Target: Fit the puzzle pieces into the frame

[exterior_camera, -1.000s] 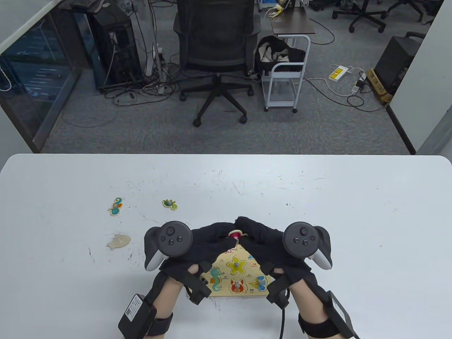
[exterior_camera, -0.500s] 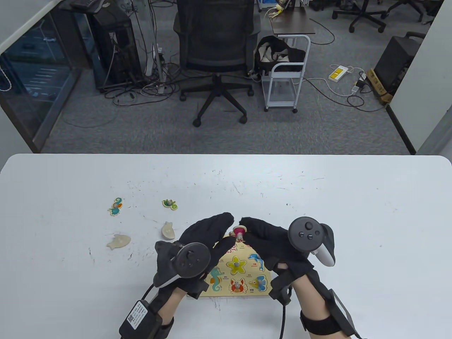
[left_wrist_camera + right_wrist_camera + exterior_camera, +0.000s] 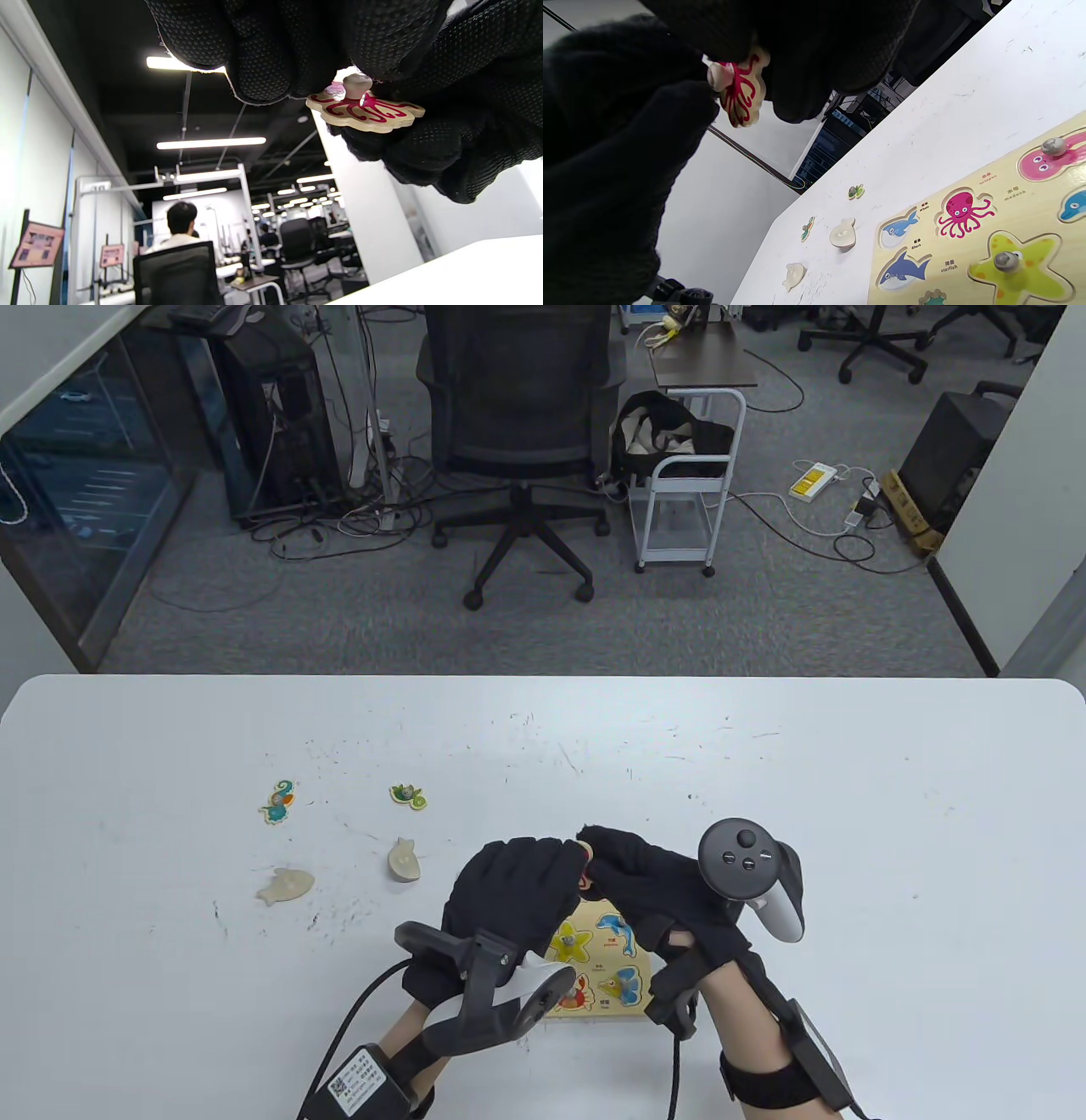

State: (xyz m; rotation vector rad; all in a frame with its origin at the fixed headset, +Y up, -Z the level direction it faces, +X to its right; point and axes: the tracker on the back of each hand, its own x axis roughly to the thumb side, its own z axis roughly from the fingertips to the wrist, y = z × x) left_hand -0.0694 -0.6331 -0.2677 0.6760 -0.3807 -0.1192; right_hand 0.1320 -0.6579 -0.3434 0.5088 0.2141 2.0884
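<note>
A: Where's the octopus piece (image 3: 365,111)?

B: Lifted off the board, held in the air between both hands above the far edge of the puzzle frame (image 3: 988,237). The frame lies at the near edge of the worktop (image 3: 848,780), about midway along it.

A: Why both hands on one small piece?

B: My guess is it is being turned so its arms line up with the octopus-shaped recess (image 3: 963,212), which sits open near the frame's far side. The piece is tilted, printed face toward the left wrist camera, so it is not ready to drop in.

A: And the fingers?

B: The left hand (image 3: 509,899) has its fingers (image 3: 263,63) curled down and closed onto the piece around its little peg. The right hand (image 3: 645,882) has its fingers (image 3: 806,51) curled round the piece's edge from the other side. Both are clamped on it; neither is spread.

A: Anything else loose?

B: Toward the left half of the worktop, well apart from the frame: a seahorse piece (image 3: 278,802), a turtle piece (image 3: 408,795), and two plain pieces lying face down (image 3: 287,885) (image 3: 405,859). In the frame the starfish (image 3: 1016,264) is seated; the shark and whale recesses look unfilled.
</note>
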